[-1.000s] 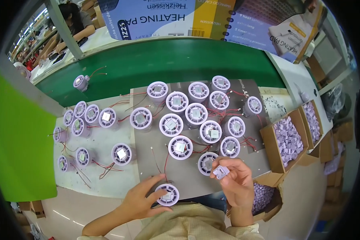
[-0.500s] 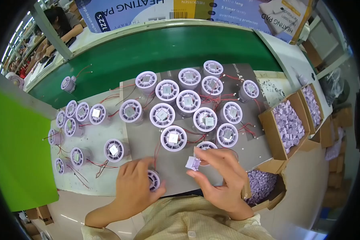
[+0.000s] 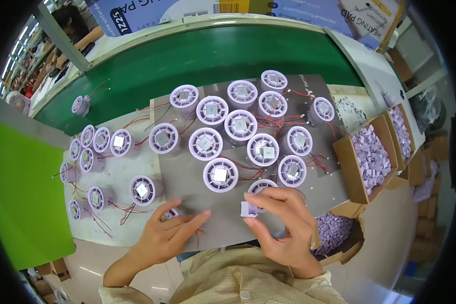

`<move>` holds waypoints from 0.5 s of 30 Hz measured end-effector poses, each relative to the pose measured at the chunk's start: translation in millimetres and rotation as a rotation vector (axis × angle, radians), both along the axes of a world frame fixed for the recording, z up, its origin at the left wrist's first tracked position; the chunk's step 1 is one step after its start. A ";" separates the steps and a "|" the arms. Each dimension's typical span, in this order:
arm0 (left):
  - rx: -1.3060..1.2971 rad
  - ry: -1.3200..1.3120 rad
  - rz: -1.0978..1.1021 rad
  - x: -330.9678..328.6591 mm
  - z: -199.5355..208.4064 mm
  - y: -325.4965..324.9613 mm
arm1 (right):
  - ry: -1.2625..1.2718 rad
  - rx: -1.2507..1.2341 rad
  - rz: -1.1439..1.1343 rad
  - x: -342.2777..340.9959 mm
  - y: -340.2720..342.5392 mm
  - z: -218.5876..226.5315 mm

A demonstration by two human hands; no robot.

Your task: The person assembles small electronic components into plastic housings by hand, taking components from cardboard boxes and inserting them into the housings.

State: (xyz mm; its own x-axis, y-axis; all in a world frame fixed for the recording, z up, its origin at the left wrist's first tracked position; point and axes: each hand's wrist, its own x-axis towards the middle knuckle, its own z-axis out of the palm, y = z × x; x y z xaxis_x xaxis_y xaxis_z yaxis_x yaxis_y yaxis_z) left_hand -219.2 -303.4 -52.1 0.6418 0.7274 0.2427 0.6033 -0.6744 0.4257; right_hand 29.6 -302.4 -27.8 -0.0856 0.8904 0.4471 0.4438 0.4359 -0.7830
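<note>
- Your right hand (image 3: 283, 228) pinches a small lilac square clip (image 3: 249, 209) between thumb and fingertips; its grip is clamped on that piece, held just above the grey mat (image 3: 187, 175).
- Your left hand (image 3: 169, 235) lies flat on the near edge of the mat, fingers spread and nothing pinched; its grip is apart. It covers most of a round white fan unit (image 3: 171, 213), of which only the top rim peeks out.
- The clip sits just in front of another round unit (image 3: 262, 186), partly hidden behind your right fingers.
- On the mat stand many more round white units in loose rows, each with a square metal plate in its middle and thin red wires trailing off; the nearest full one (image 3: 220, 175) is just beyond your hands.
- To your left, on the pale desk (image 3: 119, 175), a second group of smaller-looking units (image 3: 143, 190) lies with red wires.
- To your right, an open cardboard box (image 3: 372, 157) holds a heap of lilac clips; a second box (image 3: 404, 129) stands just beyond it, and a third heap (image 3: 334, 230) shows near your right wrist.
- Beyond the mat runs a green conveyor belt (image 3: 197, 55), with a single unit (image 3: 80, 105) lying on it at the left.
</note>
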 end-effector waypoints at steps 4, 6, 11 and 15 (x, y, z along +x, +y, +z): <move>0.054 -0.024 -0.094 -11.7 -9.5 -3.0 | 0.069 -0.164 0.108 2.8 -4.9 -7.2; 0.016 0.074 -0.044 -0.4 -3.3 -2.7 | 0.112 -0.211 0.141 3.8 -8.9 -13.6; -0.226 0.024 -0.107 18.6 11.4 14.5 | 0.195 -0.259 0.079 7.0 -20.3 -21.4; -0.527 -0.343 -0.179 28.1 22.2 28.5 | 0.145 -0.251 0.049 9.9 -28.0 -20.7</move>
